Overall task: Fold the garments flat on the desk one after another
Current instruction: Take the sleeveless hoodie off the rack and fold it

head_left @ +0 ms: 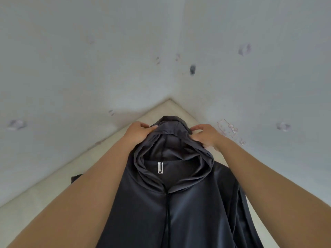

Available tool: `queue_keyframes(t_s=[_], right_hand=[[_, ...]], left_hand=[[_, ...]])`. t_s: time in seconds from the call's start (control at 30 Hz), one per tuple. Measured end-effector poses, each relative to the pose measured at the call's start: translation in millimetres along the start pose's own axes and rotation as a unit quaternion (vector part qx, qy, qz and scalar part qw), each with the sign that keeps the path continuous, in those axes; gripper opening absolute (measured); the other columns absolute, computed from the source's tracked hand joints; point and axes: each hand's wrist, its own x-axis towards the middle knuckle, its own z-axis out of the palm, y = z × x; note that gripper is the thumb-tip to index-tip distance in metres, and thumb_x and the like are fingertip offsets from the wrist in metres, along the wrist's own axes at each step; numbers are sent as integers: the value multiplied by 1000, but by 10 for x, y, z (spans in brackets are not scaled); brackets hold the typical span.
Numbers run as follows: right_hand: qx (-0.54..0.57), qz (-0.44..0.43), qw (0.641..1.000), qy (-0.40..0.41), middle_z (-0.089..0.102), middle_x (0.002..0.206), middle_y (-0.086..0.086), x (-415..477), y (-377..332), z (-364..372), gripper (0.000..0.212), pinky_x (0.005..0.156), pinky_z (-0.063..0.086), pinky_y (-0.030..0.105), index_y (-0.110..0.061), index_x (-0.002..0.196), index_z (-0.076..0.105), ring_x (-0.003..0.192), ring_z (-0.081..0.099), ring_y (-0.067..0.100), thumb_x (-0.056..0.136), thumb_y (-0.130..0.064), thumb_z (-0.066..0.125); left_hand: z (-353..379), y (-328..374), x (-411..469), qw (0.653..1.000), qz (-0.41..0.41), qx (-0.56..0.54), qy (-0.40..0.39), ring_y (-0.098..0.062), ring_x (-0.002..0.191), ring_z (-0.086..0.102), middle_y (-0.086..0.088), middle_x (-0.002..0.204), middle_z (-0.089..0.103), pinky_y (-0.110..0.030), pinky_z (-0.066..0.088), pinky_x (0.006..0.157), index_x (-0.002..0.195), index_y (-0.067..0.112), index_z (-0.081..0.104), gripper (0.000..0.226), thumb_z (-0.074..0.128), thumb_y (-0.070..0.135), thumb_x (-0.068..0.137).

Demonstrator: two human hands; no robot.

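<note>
Dark hoodie lies spread on the worktop; folding seems barely begun.
The left hand and right hand grip its hood.

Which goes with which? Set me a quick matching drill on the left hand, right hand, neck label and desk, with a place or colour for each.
1. left hand
2. right hand
3. neck label
4. desk

A. white, inside the collar below the hood
B. cream, under the hoodie
C. grips the hood's edge on the person's right
D. grips the hood's edge on the person's left

Pairs: 1-D, 2-C, 3-A, 4-B.
</note>
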Motion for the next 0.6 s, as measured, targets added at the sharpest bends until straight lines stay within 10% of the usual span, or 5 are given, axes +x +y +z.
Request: queue_keyframes(t_s=[0.17, 0.33, 0.43, 0.6], right_hand=[[-146, -11, 984, -99, 59, 86, -3, -108, -131, 24, 30, 63, 41, 19, -14, 107, 63, 75, 53, 11, 80, -21, 75], [14, -5, 1000, -11, 62, 88, 17, -182, -244, 52, 14, 43, 35, 25, -7, 99, 55, 46, 63, 15, 89, 3, 56], [47, -123, 980, 148, 64, 95, 13, -370, -386, 3, 31, 56, 50, 28, -19, 85, 54, 65, 67, 23, 77, 9, 64], [-61, -241, 951, 184, 62, 86, -10, -1113, -510, -4, 45, 67, 40, 17, -22, 104, 64, 72, 55, 5, 65, -12, 84]], left_hand=[[-108, 53, -33, 980, 25, 118, -156, -16, 80, 60, -6, 90, 68, -24, 47, 72, 90, 10, 69, 28, 80, 32, 76], [-217, 202, -201, 982, 163, 84, -48, -13, 64, 43, 3, 66, 49, -8, 31, 50, 62, 19, 44, 37, 73, 4, 80], [-414, 289, -399, 954, 257, 144, 47, -22, 68, 47, 1, 66, 52, -14, 34, 57, 59, 22, 38, 44, 66, -8, 75], [-547, 236, -1084, 941, 309, 104, 93, -9, 69, 52, 6, 78, 59, -12, 36, 63, 91, 22, 50, 37, 62, -8, 72]])
